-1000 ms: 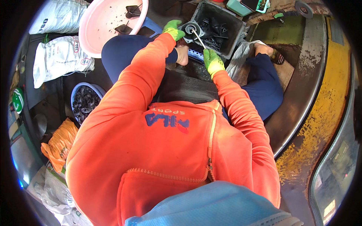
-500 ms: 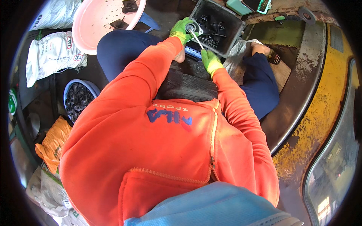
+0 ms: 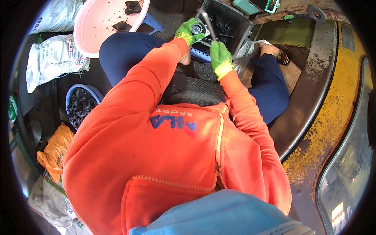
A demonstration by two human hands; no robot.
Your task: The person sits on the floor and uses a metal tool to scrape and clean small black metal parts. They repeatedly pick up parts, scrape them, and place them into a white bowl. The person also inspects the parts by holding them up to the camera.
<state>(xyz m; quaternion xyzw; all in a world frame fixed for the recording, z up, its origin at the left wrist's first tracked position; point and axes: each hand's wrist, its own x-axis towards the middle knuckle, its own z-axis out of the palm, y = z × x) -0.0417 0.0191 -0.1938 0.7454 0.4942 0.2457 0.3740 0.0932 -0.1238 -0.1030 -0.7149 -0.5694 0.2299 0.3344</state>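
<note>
At the top middle, my left hand (image 3: 187,32), in a green glove, grips a small metal part (image 3: 197,29) with a round, ringed opening facing up. My right hand (image 3: 221,56), gloved too, is closed around a slim metal rod-like tool (image 3: 208,26). The tool's far end is raised beyond the metal part and apart from it; its exact kind is unclear. Behind both hands stands a dark rectangular bin (image 3: 242,29) with black pieces and thin rods in it. A blue perforated tray (image 3: 200,55) shows partly below the metal part.
A pink basin (image 3: 84,39) holding dark flat pieces with stems sits at the upper left, by a blue stool-like piece (image 3: 153,22). Lower down is a blue tub (image 3: 98,92) of black ring-shaped pieces. White sacks (image 3: 53,58) and an orange bag (image 3: 56,150) lie left. A rusty yellow machine edge (image 3: 333,113) curves right.
My right hand has drawn slightly nearer, and the tool's end has lifted out of the round opening and swung up and away. My left hand still holds the metal part.
</note>
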